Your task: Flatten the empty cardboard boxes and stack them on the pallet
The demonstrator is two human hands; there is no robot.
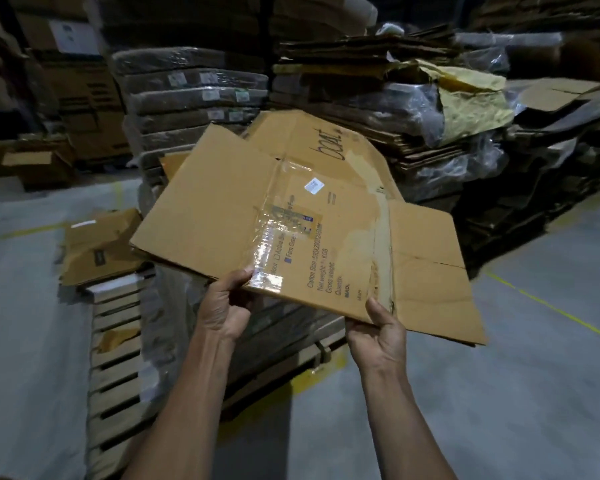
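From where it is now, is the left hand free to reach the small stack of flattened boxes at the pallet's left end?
Probably not yet. The left hand grips the near edge of the flattened box, which the right hand also holds. The small stack lies open on the pallet, nothing covering it, so letting go first should clear the way.

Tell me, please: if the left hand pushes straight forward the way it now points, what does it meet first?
Probably nothing new: the left hand already grips the flattened box. Beyond lies the wrapped cardboard stack, though depth is unclear.
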